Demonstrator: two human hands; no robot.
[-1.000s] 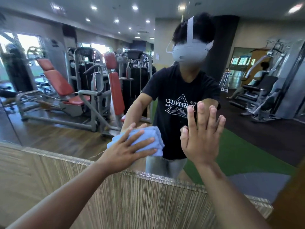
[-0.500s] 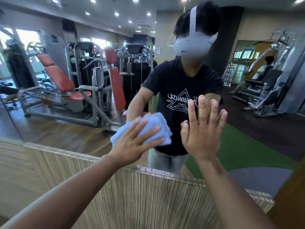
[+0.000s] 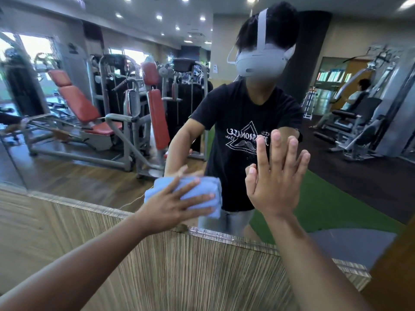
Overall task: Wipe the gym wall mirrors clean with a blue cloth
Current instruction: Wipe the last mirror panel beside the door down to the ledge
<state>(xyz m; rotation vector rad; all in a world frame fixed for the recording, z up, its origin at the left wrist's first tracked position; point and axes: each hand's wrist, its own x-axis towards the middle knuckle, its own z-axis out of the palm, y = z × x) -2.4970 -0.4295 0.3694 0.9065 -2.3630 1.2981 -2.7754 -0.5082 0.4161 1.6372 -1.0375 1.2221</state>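
The wall mirror (image 3: pixel 94 176) fills the upper part of the view and reflects the gym and a person in a black T-shirt. A folded blue cloth (image 3: pixel 208 187) lies flat on the glass just above the mirror's lower edge. My left hand (image 3: pixel 173 203) presses on the cloth with spread, straight fingers. To its right my right hand (image 3: pixel 276 176) lies flat on the glass, fingers straight and pointing up, holding nothing.
Below the mirror runs a striped wood-grain wall panel (image 3: pixel 179 265). A brown wooden edge (image 3: pixel 397 265) stands at the lower right. Weight machines with red pads (image 3: pixel 89 108) and a seated person (image 3: pixel 357 95) appear only as reflections.
My left hand has slid the cloth right and slightly up, then back down a little on the glass. My right hand has stayed flat in about the same place.
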